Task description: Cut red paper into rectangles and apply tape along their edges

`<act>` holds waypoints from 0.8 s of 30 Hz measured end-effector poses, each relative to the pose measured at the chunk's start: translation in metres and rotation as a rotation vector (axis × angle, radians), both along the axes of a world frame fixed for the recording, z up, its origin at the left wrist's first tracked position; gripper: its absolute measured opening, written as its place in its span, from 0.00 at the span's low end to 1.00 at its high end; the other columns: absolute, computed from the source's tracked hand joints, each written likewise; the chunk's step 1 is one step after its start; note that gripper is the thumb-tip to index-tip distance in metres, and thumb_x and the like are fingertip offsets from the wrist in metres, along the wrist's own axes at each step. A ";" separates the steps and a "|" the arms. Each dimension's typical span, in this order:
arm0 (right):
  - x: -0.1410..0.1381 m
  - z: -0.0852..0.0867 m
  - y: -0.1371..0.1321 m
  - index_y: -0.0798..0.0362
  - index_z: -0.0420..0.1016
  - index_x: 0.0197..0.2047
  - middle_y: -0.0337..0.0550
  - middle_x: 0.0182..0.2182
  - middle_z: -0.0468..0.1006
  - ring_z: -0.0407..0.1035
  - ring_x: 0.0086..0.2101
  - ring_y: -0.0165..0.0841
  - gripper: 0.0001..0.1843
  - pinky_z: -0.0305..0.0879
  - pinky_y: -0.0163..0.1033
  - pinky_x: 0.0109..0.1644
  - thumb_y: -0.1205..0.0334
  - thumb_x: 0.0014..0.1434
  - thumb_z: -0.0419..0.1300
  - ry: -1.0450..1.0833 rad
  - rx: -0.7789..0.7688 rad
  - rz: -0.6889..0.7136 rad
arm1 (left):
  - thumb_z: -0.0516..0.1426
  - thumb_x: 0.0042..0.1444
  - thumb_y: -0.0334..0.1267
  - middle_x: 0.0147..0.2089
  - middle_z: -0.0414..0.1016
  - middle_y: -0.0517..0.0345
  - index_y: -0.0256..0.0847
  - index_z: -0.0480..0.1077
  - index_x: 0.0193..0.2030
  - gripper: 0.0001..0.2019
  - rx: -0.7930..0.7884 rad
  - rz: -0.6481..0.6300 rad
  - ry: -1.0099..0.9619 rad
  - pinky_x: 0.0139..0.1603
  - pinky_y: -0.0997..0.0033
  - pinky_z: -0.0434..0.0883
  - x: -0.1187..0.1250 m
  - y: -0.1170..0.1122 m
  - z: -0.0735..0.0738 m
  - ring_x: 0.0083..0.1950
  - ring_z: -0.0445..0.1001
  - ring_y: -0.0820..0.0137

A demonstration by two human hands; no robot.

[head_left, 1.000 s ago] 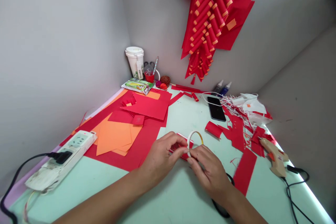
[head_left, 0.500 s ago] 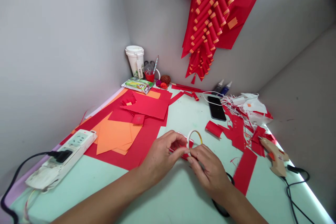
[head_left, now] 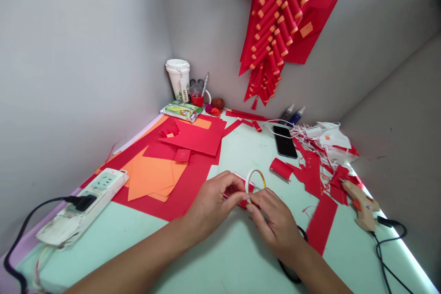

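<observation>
A thin roll of tape (head_left: 250,178), white outside with a yellowish inner ring, stands on edge between my two hands. My left hand (head_left: 220,200) is closed, its thumb and fingers pinching the left side of the roll. From the right, the thumb and fingers of my right hand (head_left: 270,216) pinch the lower part of the roll close to my left thumb tip. Just behind the fingers lies a red paper piece (head_left: 240,176) with a pale edge, partly hidden by my hands. A curled red paper piece (head_left: 280,168) rests beyond my right hand.
Orange sheets (head_left: 151,177) and red sheets (head_left: 201,135) cover the left. A power strip (head_left: 82,206) sits at the left edge. On the right are a phone (head_left: 285,141), red scraps (head_left: 322,220) and a glue gun (head_left: 360,204). Paper firecrackers (head_left: 275,32) hang on the wall.
Almost nothing differs: the view has shifted very slightly, and both hands keep the same grip on the roll of tape.
</observation>
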State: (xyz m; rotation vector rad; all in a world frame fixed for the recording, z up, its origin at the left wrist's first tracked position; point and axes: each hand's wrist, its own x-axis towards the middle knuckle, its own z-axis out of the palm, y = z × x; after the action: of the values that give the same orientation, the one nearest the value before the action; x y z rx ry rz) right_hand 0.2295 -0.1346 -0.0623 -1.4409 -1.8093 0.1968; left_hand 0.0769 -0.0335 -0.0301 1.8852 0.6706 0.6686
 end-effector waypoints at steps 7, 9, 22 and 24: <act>0.001 -0.002 -0.001 0.52 0.71 0.45 0.42 0.30 0.74 0.66 0.32 0.34 0.09 0.63 0.41 0.36 0.67 0.67 0.50 0.008 -0.030 -0.077 | 0.58 0.58 0.33 0.33 0.71 0.63 0.41 0.68 0.32 0.04 0.008 -0.011 0.008 0.35 0.77 0.65 0.000 -0.001 0.003 0.34 0.68 0.75; 0.002 -0.002 -0.001 0.51 0.71 0.44 0.42 0.29 0.74 0.66 0.31 0.35 0.09 0.63 0.41 0.36 0.66 0.67 0.50 -0.006 -0.031 -0.107 | 0.58 0.58 0.33 0.33 0.71 0.63 0.41 0.68 0.32 0.04 0.002 -0.012 0.012 0.35 0.77 0.65 0.000 -0.001 0.005 0.34 0.67 0.75; 0.008 -0.010 0.002 0.52 0.68 0.53 0.44 0.36 0.80 0.70 0.32 0.35 0.13 0.66 0.41 0.37 0.64 0.65 0.56 -0.110 0.064 -0.216 | 0.57 0.59 0.36 0.32 0.71 0.62 0.41 0.67 0.32 0.05 0.005 0.009 0.070 0.36 0.75 0.65 -0.002 0.005 0.007 0.34 0.68 0.73; 0.007 -0.008 0.002 0.51 0.70 0.51 0.43 0.36 0.80 0.70 0.32 0.35 0.11 0.66 0.41 0.36 0.65 0.65 0.56 -0.062 0.053 -0.187 | 0.56 0.60 0.37 0.32 0.70 0.62 0.41 0.67 0.32 0.06 0.005 0.013 0.087 0.36 0.74 0.65 -0.002 0.006 0.007 0.34 0.69 0.73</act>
State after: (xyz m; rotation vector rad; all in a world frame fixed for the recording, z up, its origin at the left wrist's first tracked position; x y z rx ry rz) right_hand 0.2368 -0.1323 -0.0706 -1.5831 -1.7032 0.0099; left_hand 0.0753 -0.0278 -0.0227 1.9251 0.7382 0.5995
